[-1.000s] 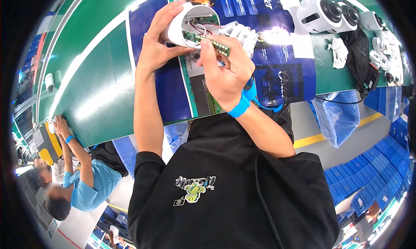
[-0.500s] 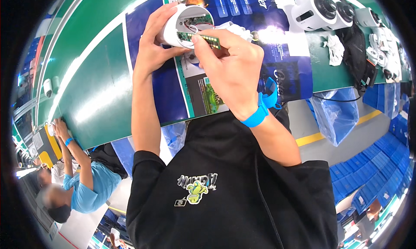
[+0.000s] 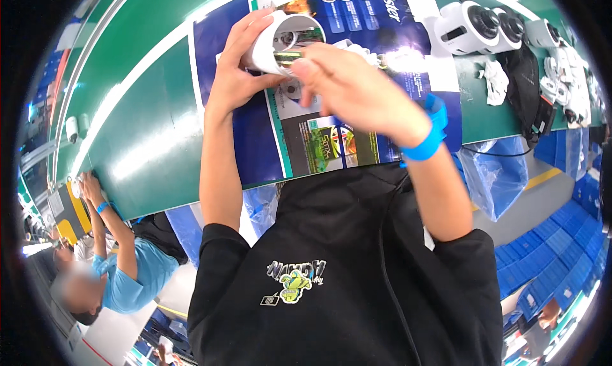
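My left hand [image 3: 237, 79] is wrapped round a white cylindrical housing [image 3: 260, 55], tipped so that its open end faces right. Inside the opening, wiring and dark parts show. A narrow green circuit board [image 3: 288, 57] sits at the lower rim of that opening, seen nearly edge-on. Right beside the board is my right hand [image 3: 357, 92], with a blue wrist strap [image 3: 428, 133] on its wrist. Motion smears its fingers, so I cannot tell whether they grip the board or only touch it.
A printed blue mat [image 3: 255, 143] lies under my hands on the green table [image 3: 146, 136]. White dome-shaped devices [image 3: 468, 28] stand at the far right, near crumpled white wrapping [image 3: 494, 82] and a black bag [image 3: 519, 79]. Left, a person in a light-blue shirt [image 3: 141, 270] works at the table.
My right hand has swung, its wrist moving right and its fingers losing their clear pinch on the circuit board. The board now shows nearly edge-on, further into the housing's opening. My left hand keeps its hold.
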The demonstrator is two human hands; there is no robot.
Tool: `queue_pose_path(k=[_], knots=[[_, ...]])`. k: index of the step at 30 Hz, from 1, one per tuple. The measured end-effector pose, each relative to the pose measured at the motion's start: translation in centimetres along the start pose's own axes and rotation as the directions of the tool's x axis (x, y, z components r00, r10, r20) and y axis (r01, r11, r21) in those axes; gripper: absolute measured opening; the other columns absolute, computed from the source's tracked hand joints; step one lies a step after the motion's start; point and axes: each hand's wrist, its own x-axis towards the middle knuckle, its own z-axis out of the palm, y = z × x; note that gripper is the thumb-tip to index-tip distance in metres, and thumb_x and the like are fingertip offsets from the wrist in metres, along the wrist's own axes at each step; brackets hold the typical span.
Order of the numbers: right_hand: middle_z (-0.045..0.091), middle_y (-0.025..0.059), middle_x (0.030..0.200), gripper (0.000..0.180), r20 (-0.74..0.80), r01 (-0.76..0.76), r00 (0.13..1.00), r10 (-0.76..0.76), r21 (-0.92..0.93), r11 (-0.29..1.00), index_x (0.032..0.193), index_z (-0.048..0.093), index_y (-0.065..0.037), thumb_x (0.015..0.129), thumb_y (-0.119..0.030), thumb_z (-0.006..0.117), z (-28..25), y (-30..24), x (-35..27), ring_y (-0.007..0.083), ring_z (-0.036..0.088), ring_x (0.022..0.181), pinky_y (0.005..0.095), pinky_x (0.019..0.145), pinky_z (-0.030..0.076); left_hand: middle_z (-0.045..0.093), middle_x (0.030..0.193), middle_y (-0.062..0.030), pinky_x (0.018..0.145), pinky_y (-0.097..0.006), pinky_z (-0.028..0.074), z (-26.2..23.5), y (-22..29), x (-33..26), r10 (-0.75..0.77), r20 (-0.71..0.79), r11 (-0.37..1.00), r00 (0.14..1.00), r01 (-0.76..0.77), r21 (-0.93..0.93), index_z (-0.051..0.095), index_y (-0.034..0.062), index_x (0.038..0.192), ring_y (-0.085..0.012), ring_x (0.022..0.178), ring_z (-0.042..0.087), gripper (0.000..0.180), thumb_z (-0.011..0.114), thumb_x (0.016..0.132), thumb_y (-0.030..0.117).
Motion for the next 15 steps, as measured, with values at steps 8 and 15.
queue_pose_path(k=[8, 15], knots=[[0.066, 0.0057, 0.073, 0.022, 0.212, -0.306, 0.924, 0.318, -0.09, 0.948, 0.095, 0.069, 0.004, 0.083, -0.014, 0.072, -3.0, -0.9, 5.1, 0.0079, 0.06, 0.058, 0.0209, 0.049, 0.049, 0.043, 0.139, -0.0079, 0.106, -0.038, 0.037, 0.5, 0.9, 0.4, -0.035, 0.008, 0.999, 0.999, 0.035, 0.001, 0.055, 0.0147, 0.128, -0.0281, 0.128, 0.042, 0.082, 0.084, 0.052, 0.003], [0.067, 0.0086, 0.075, 0.016, 0.278, -0.332, 0.908, 0.314, 0.02, 0.943, 0.097, 0.068, 0.004, 0.09, -0.008, 0.063, -3.0, -0.5, 5.1, 0.0118, 0.065, 0.066, 0.022, 0.06, 0.053, 0.045, 0.136, -0.0083, 0.102, -0.038, 0.04, 0.3, 1.1, 0.4, -0.023, -0.004, 1.0, 1.0, 0.023, 0.021, 0.056, 0.0161, 0.127, -0.0285, 0.124, 0.046, 0.079, 0.084, 0.055, 0.003]])
